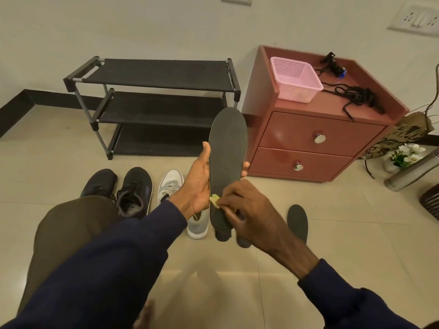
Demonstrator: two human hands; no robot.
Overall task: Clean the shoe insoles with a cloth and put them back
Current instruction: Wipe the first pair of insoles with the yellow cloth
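My left hand (198, 180) grips a long dark grey insole (228, 153) by its edges and holds it upright above the floor, toe end up. My right hand (247, 210) pinches a small yellow cloth (215, 200) and presses it against the lower part of that insole. A second dark insole (297, 222) lies flat on the floor tiles to the right. A grey and white shoe (171, 184) stands behind my left wrist, partly hidden. Two dark shoes (133, 191) sit to its left.
A black three-tier shoe rack (154, 91) stands against the wall. To its right is a reddish two-drawer cabinet (316, 136) carrying a pink basket (295, 78) and black cables. A metal bottle (413, 172) and white flowers lie at the far right. My knee fills the lower left.
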